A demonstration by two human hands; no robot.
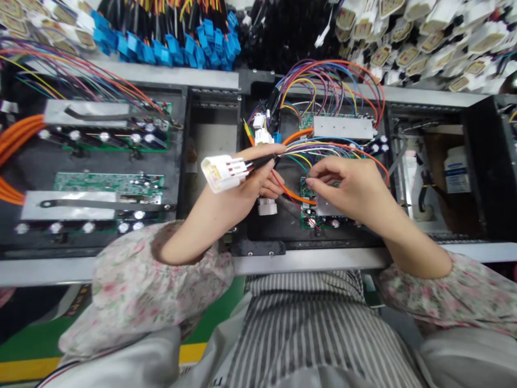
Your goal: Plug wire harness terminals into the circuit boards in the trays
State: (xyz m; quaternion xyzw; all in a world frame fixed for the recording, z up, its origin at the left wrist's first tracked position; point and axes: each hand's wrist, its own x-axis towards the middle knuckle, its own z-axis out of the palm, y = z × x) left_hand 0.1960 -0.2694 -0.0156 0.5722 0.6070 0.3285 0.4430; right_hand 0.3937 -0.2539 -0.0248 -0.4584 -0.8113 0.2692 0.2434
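My left hand (258, 175) is closed around a wiring harness (262, 161) sleeved in black. Its white connector (224, 172) sticks out to the left, beyond my fingers. From the harness, coloured wires (323, 146) fan out rightward over the nearer circuit board (306, 188). Just above that board's left end is my right hand (351, 186), thumb and forefinger nearly together in a pinch; whatever lies between them is too small to make out. A thin red wire (297, 200) slants down from my left hand toward the board's lower edge. Another white connector (267, 206) hangs below my left hand.
Behind stands a second board with a metal plate (343, 127). Two more boards (109, 183) lie in the left tray, with thick orange cables (16, 137). Blue connectors (169, 48) and white connectors (424, 43) are piled at the back. Pliers (424, 188) and a white bottle (457, 170) are at right.
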